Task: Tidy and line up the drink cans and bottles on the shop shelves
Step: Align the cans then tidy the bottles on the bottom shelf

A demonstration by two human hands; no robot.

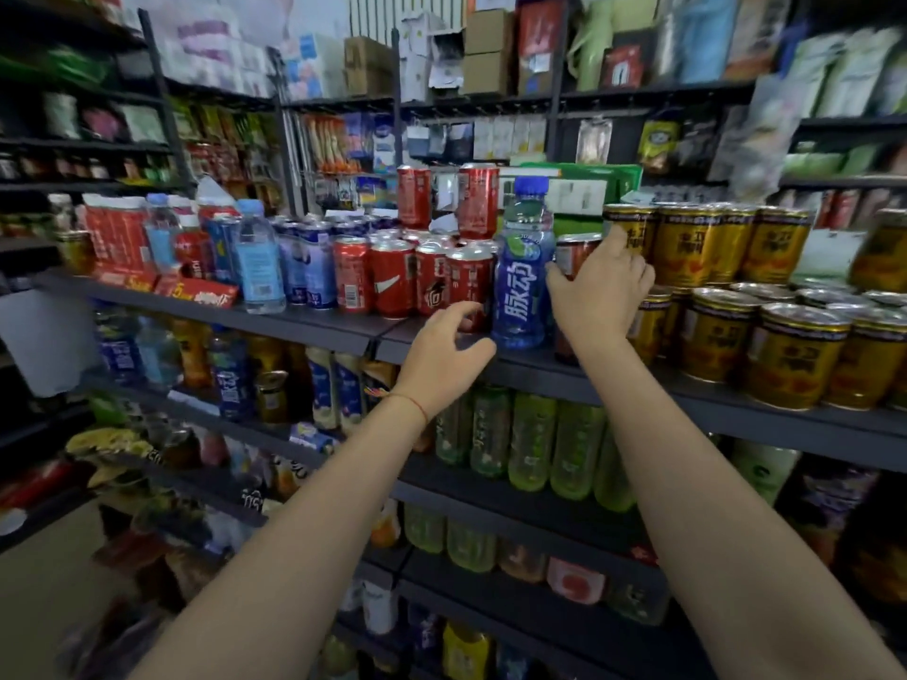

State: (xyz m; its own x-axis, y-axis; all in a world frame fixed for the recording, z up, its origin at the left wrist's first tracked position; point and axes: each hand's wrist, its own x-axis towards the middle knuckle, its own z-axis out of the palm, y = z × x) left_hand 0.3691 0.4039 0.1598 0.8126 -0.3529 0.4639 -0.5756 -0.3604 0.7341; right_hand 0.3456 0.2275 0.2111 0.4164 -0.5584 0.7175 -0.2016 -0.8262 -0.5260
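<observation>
— How do I move that red can (575, 255) well?
— Hold it straight up and slide it in beside the other red cans (392, 279). Don't bump the blue bottle (522, 267) (it's tall, so it may tip).
— What are the fingers doing?
— The right hand (596, 287) wraps the can between the bottle and the gold cans (706, 242). The left hand (441, 343) is loosely spread at the shelf (314, 326) edge, maybe brushing a can.

Dark metal shelving (314, 331), crowded shop
</observation>
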